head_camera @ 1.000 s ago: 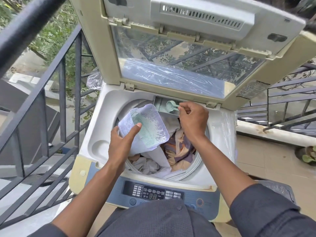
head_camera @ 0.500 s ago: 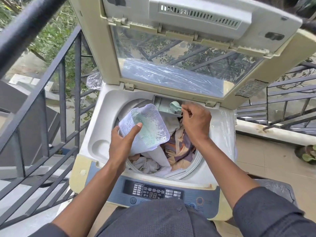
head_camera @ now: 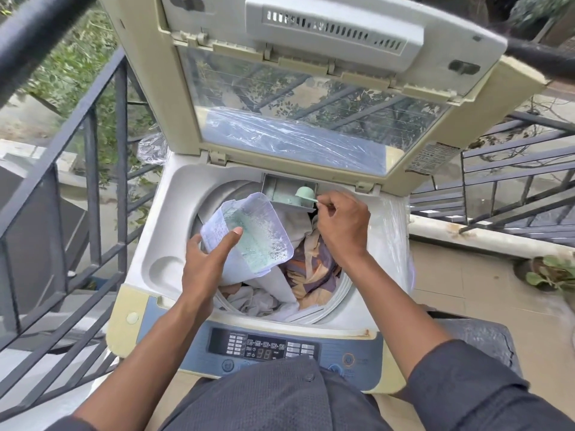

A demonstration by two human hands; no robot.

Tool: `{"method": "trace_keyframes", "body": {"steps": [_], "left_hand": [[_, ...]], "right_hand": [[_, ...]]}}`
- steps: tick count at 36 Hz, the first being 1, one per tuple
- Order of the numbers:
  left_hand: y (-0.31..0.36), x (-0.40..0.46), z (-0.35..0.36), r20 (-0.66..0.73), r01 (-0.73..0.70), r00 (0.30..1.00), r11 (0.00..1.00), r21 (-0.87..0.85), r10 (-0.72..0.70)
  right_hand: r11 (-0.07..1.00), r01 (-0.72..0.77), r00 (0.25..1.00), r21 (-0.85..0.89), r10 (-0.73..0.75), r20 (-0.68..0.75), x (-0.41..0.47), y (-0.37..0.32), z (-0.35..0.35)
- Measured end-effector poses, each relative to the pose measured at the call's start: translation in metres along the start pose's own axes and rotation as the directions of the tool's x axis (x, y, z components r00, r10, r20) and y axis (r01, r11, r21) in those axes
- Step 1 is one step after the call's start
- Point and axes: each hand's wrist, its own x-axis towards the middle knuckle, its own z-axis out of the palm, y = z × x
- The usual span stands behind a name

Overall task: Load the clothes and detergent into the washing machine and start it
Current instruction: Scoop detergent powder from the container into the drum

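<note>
Over the open washing machine, from the head camera, I see clothes already filling the drum. My left hand grips the tilted detergent tub; my right hand pinches the scoop, upturned over the dispenser drawer. Detergent looks nearly loaded; closing the lid and starting at the control panel remain.

Translucent plastic tub, cloth laundry

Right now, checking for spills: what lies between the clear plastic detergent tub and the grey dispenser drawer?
Head view: only white cloth in the drum.
</note>
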Motion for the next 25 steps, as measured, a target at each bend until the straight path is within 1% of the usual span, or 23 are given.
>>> {"method": "trace_keyframes", "body": {"steps": [11, 16, 19, 22, 25], "left_hand": [[0.0, 0.001, -0.005, 0.003, -0.005, 1.0, 1.0, 0.026, 0.005], [0.004, -0.001, -0.009, 0.031, -0.027, 0.999, 0.999, 0.033, 0.026], [0.005, -0.004, -0.012, 0.044, -0.03, 0.999, 1.0, 0.008, 0.03], [0.008, -0.012, -0.011, 0.076, -0.081, 0.994, 0.997, -0.016, 0.082], [0.008, -0.021, -0.007, 0.091, -0.097, 0.991, 0.995, -0.025, 0.099]], "right_hand": [[1.0, 0.014, 1.0, -0.009, -0.014, -0.015, -0.003, 0.007, -0.003], [0.996, -0.029, 0.997, 0.085, 0.034, -0.063, -0.005, -0.003, -0.017], [0.973, -0.082, 0.99, 0.213, 0.103, -0.091, -0.011, -0.016, -0.031], [0.942, -0.119, 0.989, 0.313, 0.141, -0.048, -0.026, -0.031, -0.043], [0.935, -0.123, 0.992, 0.332, 0.116, 0.041, -0.043, -0.041, -0.042]]}}
